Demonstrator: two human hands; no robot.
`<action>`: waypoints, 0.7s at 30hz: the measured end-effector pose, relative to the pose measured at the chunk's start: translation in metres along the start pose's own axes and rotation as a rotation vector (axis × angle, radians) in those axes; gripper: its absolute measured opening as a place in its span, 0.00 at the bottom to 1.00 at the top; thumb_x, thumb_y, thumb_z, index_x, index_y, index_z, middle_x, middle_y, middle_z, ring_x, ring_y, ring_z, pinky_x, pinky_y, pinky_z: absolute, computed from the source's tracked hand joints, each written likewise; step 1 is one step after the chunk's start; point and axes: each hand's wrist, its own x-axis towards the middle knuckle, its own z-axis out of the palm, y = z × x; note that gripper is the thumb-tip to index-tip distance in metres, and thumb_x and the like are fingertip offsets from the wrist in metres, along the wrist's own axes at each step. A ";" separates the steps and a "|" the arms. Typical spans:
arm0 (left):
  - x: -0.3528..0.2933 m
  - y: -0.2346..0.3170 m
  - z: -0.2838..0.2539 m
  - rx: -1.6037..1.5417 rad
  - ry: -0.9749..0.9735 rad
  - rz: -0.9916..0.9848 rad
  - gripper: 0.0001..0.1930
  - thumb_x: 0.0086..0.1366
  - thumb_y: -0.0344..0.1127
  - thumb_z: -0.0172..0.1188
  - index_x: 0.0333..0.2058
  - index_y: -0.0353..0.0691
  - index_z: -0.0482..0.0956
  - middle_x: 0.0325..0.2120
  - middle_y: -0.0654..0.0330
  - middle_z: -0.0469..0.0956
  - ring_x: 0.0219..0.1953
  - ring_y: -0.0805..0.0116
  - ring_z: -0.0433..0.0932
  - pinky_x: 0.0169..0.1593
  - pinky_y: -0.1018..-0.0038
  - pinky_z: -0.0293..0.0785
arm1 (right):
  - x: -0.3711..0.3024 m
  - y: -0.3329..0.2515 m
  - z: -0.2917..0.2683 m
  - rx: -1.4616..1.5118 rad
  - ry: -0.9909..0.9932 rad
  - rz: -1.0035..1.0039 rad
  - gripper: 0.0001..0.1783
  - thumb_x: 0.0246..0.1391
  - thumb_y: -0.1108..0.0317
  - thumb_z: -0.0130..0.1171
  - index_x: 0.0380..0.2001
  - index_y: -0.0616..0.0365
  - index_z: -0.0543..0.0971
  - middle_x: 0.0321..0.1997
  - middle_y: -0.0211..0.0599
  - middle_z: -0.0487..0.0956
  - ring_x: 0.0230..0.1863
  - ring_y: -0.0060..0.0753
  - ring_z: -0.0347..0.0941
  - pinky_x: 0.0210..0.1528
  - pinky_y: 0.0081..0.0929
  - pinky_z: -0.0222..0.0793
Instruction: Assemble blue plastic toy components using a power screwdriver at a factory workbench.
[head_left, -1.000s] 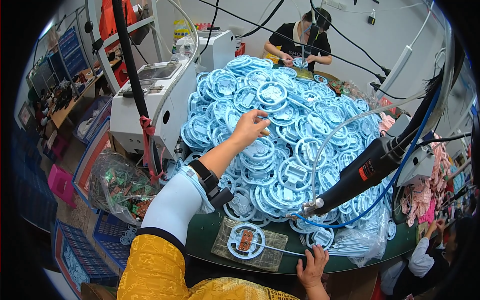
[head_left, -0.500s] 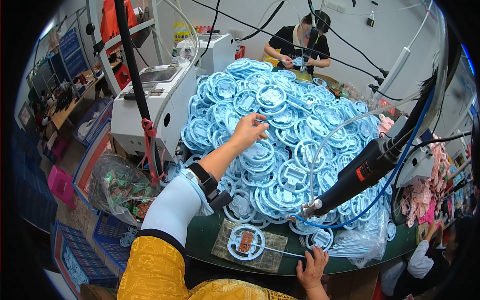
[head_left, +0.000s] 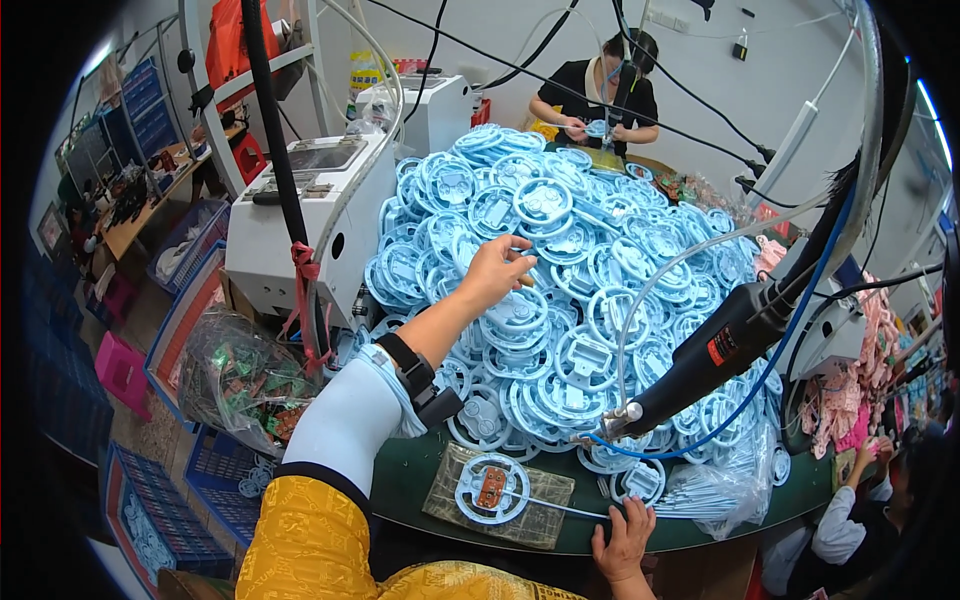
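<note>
Over the heap of light-blue plastic rings (head_left: 590, 350), my left hand (head_left: 495, 270) reaches in with half-bent fingers, apart from one another. A small tan patch shows at a fingertip; whether it is a finger cover I cannot make out. No ring is visibly held. At the table's front edge, my right hand (head_left: 625, 537) lies with fingers spread, its fingertips by the end of a thin pale stick (head_left: 565, 507). That stick runs leftward to a light-blue ring part (head_left: 492, 488) with a brown circuit board (head_left: 491, 487) on it, lying on a taped flat pad (head_left: 445, 487).
A black hand tool (head_left: 700, 355) with a metal tip and blue hose hangs over the heap's right side. Bagged pale sticks (head_left: 705, 490) lie at the right edge. White machines (head_left: 300, 220) and a bag of circuit boards (head_left: 245, 370) stand left. A co-worker (head_left: 600, 95) sits behind.
Both hands stay nearly where they were; my left hand's fingers have shifted only slightly. The view has tilted a little. At the lower right, another person's hands have moved slightly upward.
</note>
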 end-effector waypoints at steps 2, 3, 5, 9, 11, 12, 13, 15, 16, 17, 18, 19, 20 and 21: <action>-0.002 0.001 -0.001 0.006 0.000 0.002 0.20 0.63 0.34 0.63 0.50 0.30 0.73 0.34 0.55 0.80 0.31 0.70 0.82 0.29 0.78 0.77 | -0.001 0.001 0.002 -0.001 0.012 -0.006 0.24 0.46 0.65 0.61 0.48 0.59 0.72 0.58 0.51 0.67 0.65 0.58 0.60 0.65 0.62 0.48; -0.003 0.001 -0.002 0.014 -0.002 -0.004 0.20 0.63 0.34 0.63 0.51 0.31 0.73 0.34 0.55 0.80 0.32 0.70 0.82 0.30 0.78 0.77 | -0.001 0.001 0.003 0.000 0.012 -0.008 0.24 0.46 0.65 0.61 0.48 0.59 0.72 0.58 0.51 0.67 0.65 0.58 0.60 0.65 0.62 0.48; -0.006 0.002 -0.004 0.021 -0.003 -0.008 0.20 0.63 0.34 0.63 0.51 0.31 0.73 0.34 0.55 0.80 0.32 0.70 0.82 0.30 0.78 0.77 | -0.002 0.002 0.005 -0.005 0.030 -0.003 0.24 0.45 0.63 0.63 0.47 0.58 0.75 0.59 0.49 0.68 0.65 0.55 0.60 0.66 0.61 0.47; -0.011 0.005 -0.007 0.012 -0.001 -0.006 0.20 0.63 0.35 0.63 0.51 0.31 0.73 0.33 0.56 0.80 0.32 0.70 0.83 0.30 0.77 0.77 | -0.002 0.001 0.004 -0.006 0.032 -0.003 0.24 0.45 0.63 0.63 0.47 0.58 0.75 0.59 0.49 0.68 0.65 0.55 0.60 0.66 0.61 0.47; -0.012 0.005 -0.008 0.009 0.001 0.000 0.20 0.63 0.35 0.63 0.51 0.31 0.73 0.33 0.56 0.80 0.32 0.70 0.83 0.30 0.77 0.77 | -0.002 0.001 0.005 -0.007 0.037 -0.003 0.23 0.45 0.63 0.63 0.47 0.58 0.75 0.58 0.49 0.68 0.65 0.55 0.60 0.65 0.61 0.48; -0.012 0.004 -0.009 0.013 0.004 0.005 0.20 0.63 0.35 0.63 0.50 0.31 0.73 0.33 0.56 0.80 0.32 0.70 0.82 0.30 0.77 0.76 | -0.002 0.001 0.005 -0.007 0.038 -0.004 0.23 0.45 0.63 0.63 0.47 0.58 0.75 0.58 0.49 0.68 0.65 0.55 0.60 0.65 0.61 0.48; -0.012 0.003 -0.009 0.017 0.007 0.009 0.20 0.63 0.35 0.63 0.50 0.31 0.74 0.32 0.56 0.80 0.32 0.70 0.82 0.29 0.77 0.76 | -0.002 0.001 0.004 -0.006 0.038 -0.001 0.23 0.46 0.63 0.62 0.47 0.58 0.75 0.58 0.49 0.68 0.65 0.55 0.60 0.65 0.61 0.48; -0.013 0.003 -0.010 0.023 0.012 0.016 0.20 0.63 0.35 0.63 0.50 0.31 0.74 0.32 0.57 0.80 0.32 0.71 0.82 0.29 0.77 0.76 | -0.002 0.001 0.004 -0.005 0.038 0.001 0.23 0.46 0.63 0.62 0.47 0.58 0.74 0.58 0.49 0.68 0.65 0.55 0.60 0.65 0.61 0.48; -0.014 0.003 -0.011 0.030 0.016 0.023 0.20 0.63 0.35 0.63 0.50 0.31 0.74 0.32 0.57 0.80 0.32 0.71 0.82 0.29 0.77 0.76 | -0.002 0.001 0.004 -0.006 0.041 0.000 0.23 0.46 0.63 0.62 0.47 0.58 0.74 0.58 0.49 0.68 0.65 0.55 0.60 0.65 0.61 0.48; -0.014 0.003 -0.011 0.030 0.017 0.024 0.20 0.63 0.35 0.63 0.50 0.31 0.74 0.32 0.57 0.80 0.32 0.71 0.82 0.29 0.77 0.76 | -0.002 0.000 0.004 -0.007 0.044 -0.002 0.23 0.46 0.63 0.62 0.47 0.58 0.74 0.58 0.49 0.68 0.65 0.55 0.60 0.65 0.61 0.48; -0.015 0.003 -0.012 0.040 0.014 0.024 0.20 0.63 0.35 0.63 0.50 0.31 0.74 0.32 0.57 0.80 0.32 0.71 0.82 0.29 0.77 0.76 | -0.001 0.000 0.004 -0.007 0.045 -0.002 0.23 0.46 0.63 0.62 0.47 0.58 0.74 0.58 0.49 0.68 0.65 0.55 0.60 0.65 0.61 0.48; -0.016 0.004 -0.013 0.050 0.011 0.024 0.20 0.63 0.35 0.63 0.50 0.31 0.74 0.32 0.57 0.80 0.31 0.71 0.82 0.29 0.77 0.76 | -0.001 0.000 0.004 -0.006 0.044 0.000 0.23 0.46 0.63 0.62 0.47 0.58 0.74 0.58 0.50 0.68 0.65 0.56 0.60 0.65 0.61 0.48; -0.017 0.003 -0.013 0.050 0.012 0.025 0.20 0.63 0.35 0.63 0.50 0.31 0.74 0.32 0.57 0.80 0.31 0.71 0.82 0.29 0.77 0.76 | -0.001 -0.001 0.003 -0.006 0.043 0.002 0.23 0.46 0.63 0.62 0.47 0.58 0.74 0.58 0.50 0.68 0.65 0.56 0.60 0.65 0.61 0.48; -0.018 0.003 -0.014 0.048 0.004 0.031 0.20 0.63 0.35 0.63 0.50 0.31 0.74 0.32 0.57 0.80 0.31 0.71 0.82 0.29 0.78 0.76 | -0.002 0.000 0.004 -0.006 0.044 0.001 0.23 0.46 0.63 0.62 0.47 0.58 0.74 0.58 0.50 0.68 0.65 0.56 0.60 0.65 0.61 0.48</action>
